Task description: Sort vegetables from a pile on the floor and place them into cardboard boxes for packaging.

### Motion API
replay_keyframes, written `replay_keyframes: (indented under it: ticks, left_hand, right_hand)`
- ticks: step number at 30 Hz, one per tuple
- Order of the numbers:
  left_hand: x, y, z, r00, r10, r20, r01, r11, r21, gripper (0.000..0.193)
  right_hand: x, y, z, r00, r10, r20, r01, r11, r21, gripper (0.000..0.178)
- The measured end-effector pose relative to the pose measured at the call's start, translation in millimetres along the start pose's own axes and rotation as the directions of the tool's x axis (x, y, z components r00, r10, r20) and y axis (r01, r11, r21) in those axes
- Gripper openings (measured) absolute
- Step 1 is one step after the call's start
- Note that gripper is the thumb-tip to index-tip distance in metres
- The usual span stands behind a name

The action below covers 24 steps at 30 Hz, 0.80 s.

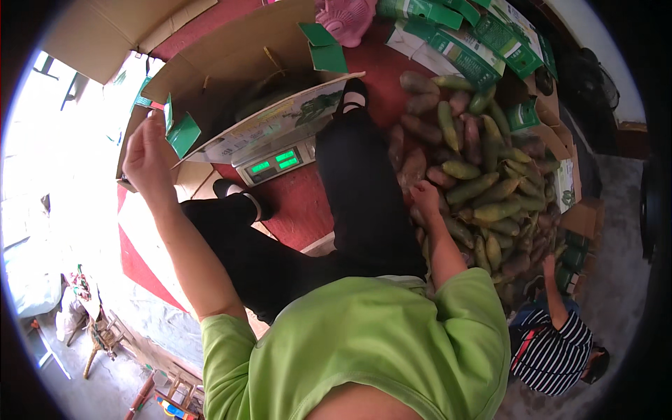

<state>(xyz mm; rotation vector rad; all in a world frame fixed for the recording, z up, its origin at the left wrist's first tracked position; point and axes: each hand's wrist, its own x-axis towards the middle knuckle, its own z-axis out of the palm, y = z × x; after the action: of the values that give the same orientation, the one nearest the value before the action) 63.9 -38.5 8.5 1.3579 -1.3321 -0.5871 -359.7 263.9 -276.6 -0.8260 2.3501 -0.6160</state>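
Observation:
My left hand is raised beside the left corner of an open cardboard carton, close to its green flap. Its fingers are pressed together, and what they hold, if anything, does not show. Down at the right, my right hand is closed at the lower end of a reddish-brown long vegetable on the near edge of a heap. Green long vegetables and more reddish-brown ones make up that heap. Under the carton sits a weighing scale with lit green displays. Shadow hides much of the carton's inside.
Flattened green-and-white cartons lie behind the heap. A pink plastic basket is at the far edge. To the lower right, a person in a striped shirt reaches to the heap. A small wooden chair stands lower left.

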Motion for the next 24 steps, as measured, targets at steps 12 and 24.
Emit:
replay_keyframes:
  ticks: [12,24]
  left_hand:
    - [13,-17,-31,0.978,-0.207,-0.038,0.201,0.972,-0.121,0.034]
    - [10,-16,-10,0.977,-0.212,0.007,0.212,0.973,-0.088,0.038]
  right_hand:
    - [-14,11,31,0.991,-0.124,0.048,0.117,0.986,0.118,0.012]
    - [-28,44,36,0.992,-0.036,0.124,0.015,0.986,0.164,0.015]
